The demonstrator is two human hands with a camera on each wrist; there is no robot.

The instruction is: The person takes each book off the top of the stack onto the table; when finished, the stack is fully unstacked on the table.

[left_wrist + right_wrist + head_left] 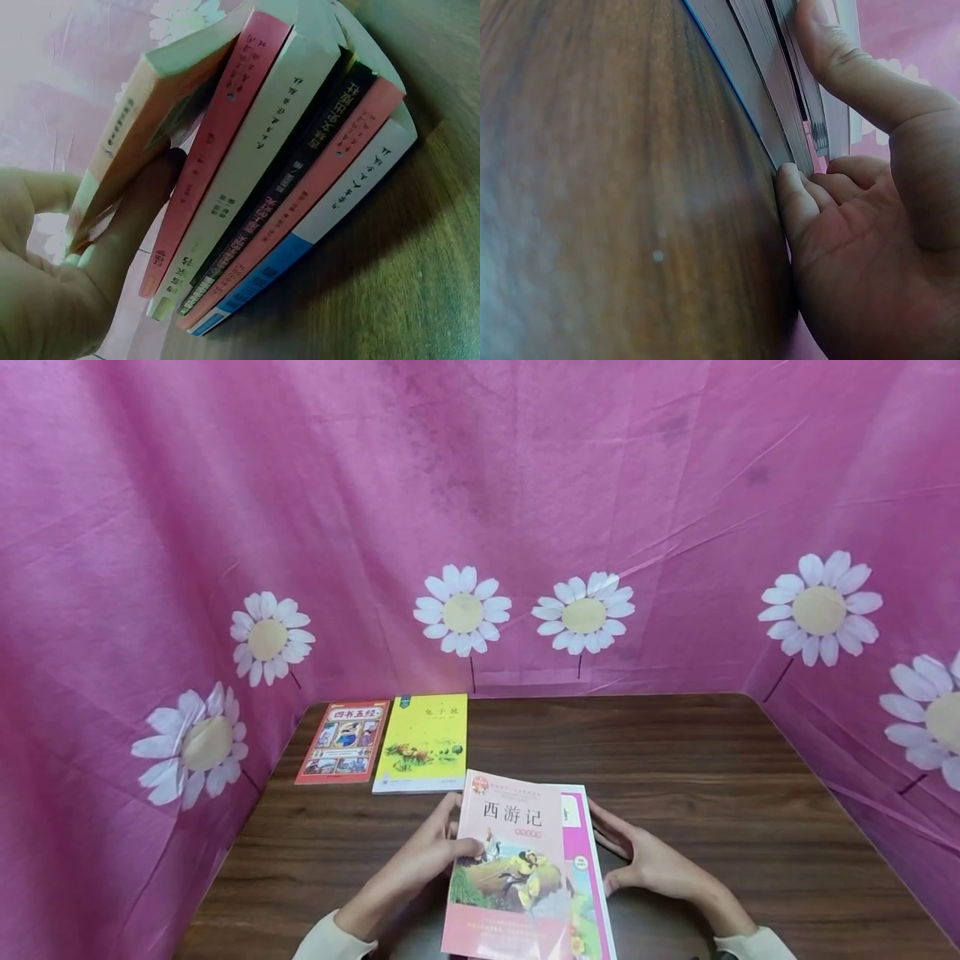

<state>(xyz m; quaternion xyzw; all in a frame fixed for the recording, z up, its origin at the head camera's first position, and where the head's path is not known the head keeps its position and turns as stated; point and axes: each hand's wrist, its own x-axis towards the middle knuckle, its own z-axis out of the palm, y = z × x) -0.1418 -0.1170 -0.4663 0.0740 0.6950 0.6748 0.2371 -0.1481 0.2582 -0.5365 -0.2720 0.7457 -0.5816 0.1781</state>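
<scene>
My left hand (420,860) pinches the left edge of a pink paperback storybook (508,881), thumb on its illustrated cover. In the left wrist view, that storybook's spine (120,124) is tilted up at the far end from the pile, with my fingers under it. Below lies a stack of several books (262,142) with pink, pale, black and blue-and-white spines. A white-edged magenta book (588,877) shows from under the storybook. My right hand (663,864) rests against the stack's right side, its fingertips and thumb touching the page edges (757,82).
At the back left of the dark wooden table (615,735) lie a red comic-style book (345,743) and a yellow book (422,743), side by side. A pink curtain (360,510) with white daisies hangs round the table's back and sides.
</scene>
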